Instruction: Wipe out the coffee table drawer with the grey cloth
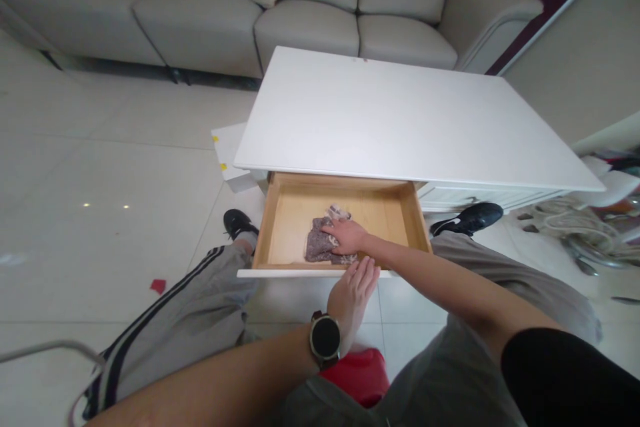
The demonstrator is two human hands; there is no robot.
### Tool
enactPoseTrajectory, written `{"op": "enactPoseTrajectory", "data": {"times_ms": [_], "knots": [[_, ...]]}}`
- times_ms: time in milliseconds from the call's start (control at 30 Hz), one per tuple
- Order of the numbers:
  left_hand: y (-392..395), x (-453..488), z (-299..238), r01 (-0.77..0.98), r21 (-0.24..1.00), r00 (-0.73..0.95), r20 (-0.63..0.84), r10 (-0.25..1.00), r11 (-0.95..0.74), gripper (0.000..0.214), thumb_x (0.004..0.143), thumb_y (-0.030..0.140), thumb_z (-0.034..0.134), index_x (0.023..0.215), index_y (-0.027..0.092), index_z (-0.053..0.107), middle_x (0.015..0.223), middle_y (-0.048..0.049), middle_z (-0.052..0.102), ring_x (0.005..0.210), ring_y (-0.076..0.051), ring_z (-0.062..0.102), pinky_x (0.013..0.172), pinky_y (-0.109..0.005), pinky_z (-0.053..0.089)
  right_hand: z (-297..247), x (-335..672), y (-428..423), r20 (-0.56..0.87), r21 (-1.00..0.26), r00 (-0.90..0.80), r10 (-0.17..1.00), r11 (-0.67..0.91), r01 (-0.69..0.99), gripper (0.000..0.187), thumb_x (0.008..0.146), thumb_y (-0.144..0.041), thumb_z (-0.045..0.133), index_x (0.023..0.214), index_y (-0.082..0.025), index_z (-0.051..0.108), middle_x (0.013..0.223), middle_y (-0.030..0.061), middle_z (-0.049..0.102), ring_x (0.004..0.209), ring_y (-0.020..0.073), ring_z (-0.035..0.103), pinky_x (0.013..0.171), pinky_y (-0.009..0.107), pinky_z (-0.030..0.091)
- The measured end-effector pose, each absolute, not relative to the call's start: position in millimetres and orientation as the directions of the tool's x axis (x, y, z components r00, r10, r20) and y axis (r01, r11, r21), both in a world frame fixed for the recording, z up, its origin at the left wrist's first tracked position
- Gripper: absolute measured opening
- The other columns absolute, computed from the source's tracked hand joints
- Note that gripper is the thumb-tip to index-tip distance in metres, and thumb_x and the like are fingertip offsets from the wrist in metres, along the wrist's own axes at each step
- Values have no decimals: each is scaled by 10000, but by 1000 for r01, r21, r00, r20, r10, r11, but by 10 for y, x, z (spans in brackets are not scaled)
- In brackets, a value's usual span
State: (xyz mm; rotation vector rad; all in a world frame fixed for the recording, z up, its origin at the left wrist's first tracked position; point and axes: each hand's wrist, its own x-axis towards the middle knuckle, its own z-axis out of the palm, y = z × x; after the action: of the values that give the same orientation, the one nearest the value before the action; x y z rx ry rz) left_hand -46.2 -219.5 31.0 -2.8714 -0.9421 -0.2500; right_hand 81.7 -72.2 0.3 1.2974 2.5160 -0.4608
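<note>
Cloth [317, 243] crumpled up in the drawer [280, 227], under a spread right hand [349, 236], probably to pin it down; can't tell if gripping or just resting. Left hand [351, 295] unclenched at the drawer's front edge, grasping nothing, likely for steadying tbh.

Diffuse, moderately bright light; paired glare spots on the glossy floor [125, 253]. Shadow darkens the gap beneath the sofa [305, 27], which wide-angle distortion bows. Fine detail is soft, notably toward the edges.
</note>
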Motion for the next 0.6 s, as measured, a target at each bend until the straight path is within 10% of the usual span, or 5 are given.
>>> {"op": "enactPoseTrajectory", "data": {"times_ms": [233, 600], "knots": [[-2233, -440, 338, 601, 30, 796, 62, 602, -799, 481, 963, 102, 418, 1395, 207, 598, 1381, -47, 630, 1269, -174, 563, 1136, -371, 466, -19, -64, -370, -343, -197, -811, 474, 808, 555, 685, 835, -506, 667, 1445, -271, 465, 1379, 168, 534, 1146, 356, 567, 877, 457, 485], [-2138, -455, 611, 589, 173, 806, -53, 590, -789, 360, 998, 185, 467, 1308, 213, 648, 1203, -63, 700, 1157, -175, 597, 1043, -337, 496, -183, -346, -192, -262, -413, -454, 852, 326, 850, 633, 885, -487, 578, 1464, -290, 414, 1379, 114, 570, 1242, 324, 557, 986, 463, 486]]}}
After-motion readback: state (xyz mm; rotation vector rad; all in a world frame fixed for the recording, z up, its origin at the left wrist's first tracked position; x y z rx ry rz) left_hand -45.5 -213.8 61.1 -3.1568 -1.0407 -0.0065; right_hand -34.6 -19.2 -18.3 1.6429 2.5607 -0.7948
